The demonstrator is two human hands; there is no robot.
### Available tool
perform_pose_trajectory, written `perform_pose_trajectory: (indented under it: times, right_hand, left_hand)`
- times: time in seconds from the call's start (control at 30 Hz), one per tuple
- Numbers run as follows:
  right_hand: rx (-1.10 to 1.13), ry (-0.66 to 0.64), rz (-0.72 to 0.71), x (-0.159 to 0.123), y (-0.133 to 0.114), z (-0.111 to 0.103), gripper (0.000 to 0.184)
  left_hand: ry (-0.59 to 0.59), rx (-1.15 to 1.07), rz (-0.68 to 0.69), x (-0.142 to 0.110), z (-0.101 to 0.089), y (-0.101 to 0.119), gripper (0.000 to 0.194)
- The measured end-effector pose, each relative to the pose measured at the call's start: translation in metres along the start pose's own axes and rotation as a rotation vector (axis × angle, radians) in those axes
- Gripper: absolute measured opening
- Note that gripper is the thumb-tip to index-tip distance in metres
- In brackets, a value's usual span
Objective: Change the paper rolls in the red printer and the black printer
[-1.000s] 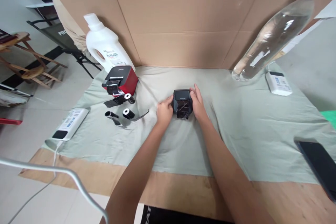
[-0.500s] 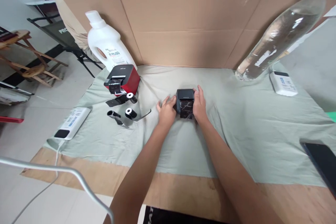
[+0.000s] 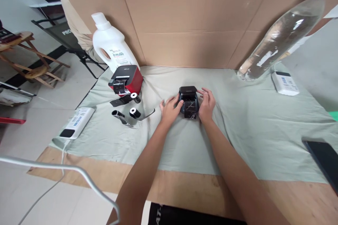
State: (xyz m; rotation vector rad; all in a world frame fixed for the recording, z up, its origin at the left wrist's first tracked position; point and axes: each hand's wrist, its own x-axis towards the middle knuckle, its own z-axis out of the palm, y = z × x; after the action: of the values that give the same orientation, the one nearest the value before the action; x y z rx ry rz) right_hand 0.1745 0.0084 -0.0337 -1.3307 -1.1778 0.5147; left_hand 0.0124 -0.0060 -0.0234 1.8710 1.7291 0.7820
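A small black label printer (image 3: 188, 95) stands on the cloth in front of me, its top cover tilted up. A strip of black marble-patterned labels (image 3: 190, 109) hangs from its front. My left hand (image 3: 170, 111) grips the printer's left side, with the thumb at the front edge by the strip. At the right side is my right hand (image 3: 207, 105), its fingers stretched out and slightly apart, one fingertip close to the cover's edge. Whether that fingertip touches the cover, I cannot tell. The printer's inside is mostly hidden.
Left of my hands are a red and black printer (image 3: 129, 79), several black label rolls (image 3: 135, 113) and a white detergent bottle (image 3: 113, 47). A leaning water bottle (image 3: 280, 38), white power banks (image 3: 285, 83) and a phone (image 3: 323, 160) lie rightward. Cardboard (image 3: 185, 49) stands behind.
The printer's top cover has tilted up from flat. My left thumb has come onto the printer's front edge, and my right hand's fingers have shifted away from its side.
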Motion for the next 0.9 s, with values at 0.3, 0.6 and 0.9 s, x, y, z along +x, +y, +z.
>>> perform_pose_trajectory:
  times: [0.3, 0.6, 0.9]
  right_hand:
    - [-0.006, -0.177, -0.007, 0.015, 0.011, 0.003, 0.045]
    - [-0.833, -0.536, -0.075, 0.058, -0.021, -0.007, 0.031]
    - [-1.008, -0.687, 0.123, 0.085, -0.02, 0.021, 0.027]
  left_hand:
    - [-0.026, 0.015, -0.024, 0.001, 0.0, -0.001, 0.047]
    - [-0.024, -0.01, -0.023, 0.001, -0.004, 0.004, 0.045]
    - [-0.001, -0.055, 0.006, 0.001, -0.004, 0.0, 0.047]
